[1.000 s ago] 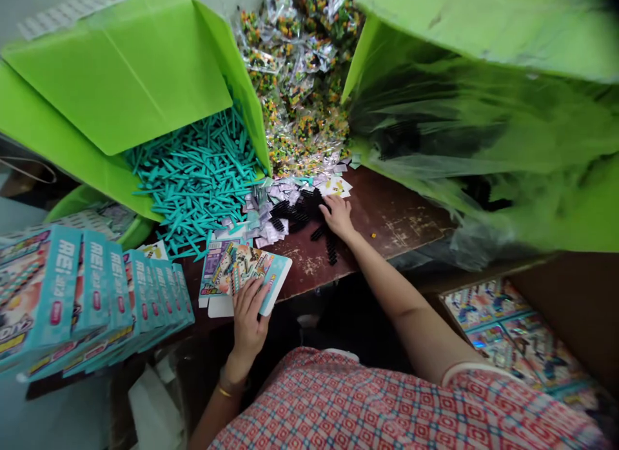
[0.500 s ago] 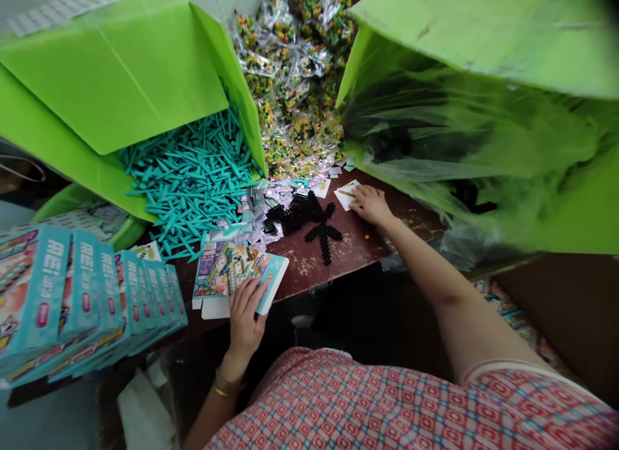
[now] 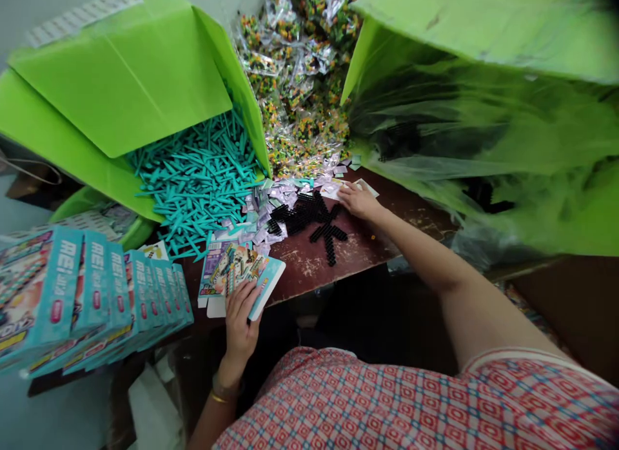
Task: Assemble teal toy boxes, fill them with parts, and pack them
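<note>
My left hand (image 3: 242, 308) is closed on a flat teal cardboard box (image 3: 265, 282), its fingers across the printed face and the thumb at the near side. This box overlaps another printed piece of carton (image 3: 211, 269) with white flaps, at the table's front edge. Over at the right, my right hand (image 3: 358, 200) rests with fingers stretched out on small white printed sheets (image 3: 370, 187); its fingertips are partly hard to make out. Just left of that hand lie black studded plastic strips (image 3: 329, 234), crossed and heaped together.
Turquoise stick-like pieces (image 3: 198, 173) spill from a green bin (image 3: 120, 76). Small lilac packets (image 3: 278, 202) lie beside them. Bags of colourful beads (image 3: 302, 82) are piled behind. A second green bin (image 3: 483, 31) with plastic film stands right. Teal boxes (image 3: 111, 289) line the left.
My right hand has moved a little left across the white sheets, closer to the black strips. My left hand has tilted the teal box slightly. The whole view has shifted a bit.
</note>
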Motion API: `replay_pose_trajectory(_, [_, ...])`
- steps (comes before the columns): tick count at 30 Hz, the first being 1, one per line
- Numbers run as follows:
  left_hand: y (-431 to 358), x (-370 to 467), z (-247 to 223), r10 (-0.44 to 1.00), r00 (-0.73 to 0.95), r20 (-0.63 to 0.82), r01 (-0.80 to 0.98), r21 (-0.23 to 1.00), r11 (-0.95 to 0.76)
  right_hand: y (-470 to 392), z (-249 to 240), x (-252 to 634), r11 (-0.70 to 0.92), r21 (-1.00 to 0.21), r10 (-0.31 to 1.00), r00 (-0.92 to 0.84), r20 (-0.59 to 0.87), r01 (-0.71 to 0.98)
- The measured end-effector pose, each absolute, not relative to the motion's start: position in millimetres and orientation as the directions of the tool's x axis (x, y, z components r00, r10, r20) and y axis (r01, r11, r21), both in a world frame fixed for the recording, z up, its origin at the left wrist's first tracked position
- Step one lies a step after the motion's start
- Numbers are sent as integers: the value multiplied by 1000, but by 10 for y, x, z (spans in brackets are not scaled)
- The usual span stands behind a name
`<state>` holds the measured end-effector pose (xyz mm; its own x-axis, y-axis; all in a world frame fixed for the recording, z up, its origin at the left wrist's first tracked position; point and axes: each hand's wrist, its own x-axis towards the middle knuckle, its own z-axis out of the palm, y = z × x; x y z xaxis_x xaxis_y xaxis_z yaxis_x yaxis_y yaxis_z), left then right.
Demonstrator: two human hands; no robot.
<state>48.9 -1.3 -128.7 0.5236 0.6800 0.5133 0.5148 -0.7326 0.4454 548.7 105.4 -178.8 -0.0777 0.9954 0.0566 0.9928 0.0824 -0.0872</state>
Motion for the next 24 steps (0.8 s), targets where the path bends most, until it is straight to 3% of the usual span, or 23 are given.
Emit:
replay_pose_trajectory(4, [-33,473,-1349,667,556,497,525,413,-744,285,-1898,5514,49,-35,996,-46,83,998])
replay_pose_trajectory(10, [51,512,-1348,652,543,528,504,416,-757,-448,-1995,5301,-15,-77,997,20,72,997])
replay_pose_trajectory(18, [18,545,-1348,673,529,517,521,428,-738,323,-1795,5537,-201,-188,976,213,42,961])
replay_pose_trajectory(21, [-28,533,-1339,694,513,506,540,438,-719,585,-1702,5678,-345,-212,920,374,113,914])
replay_pose_trajectory(24, [-64,505,-1299,702,504,504,533,458,-711,442,-1707,5531,-297,-228,924,339,175,927])
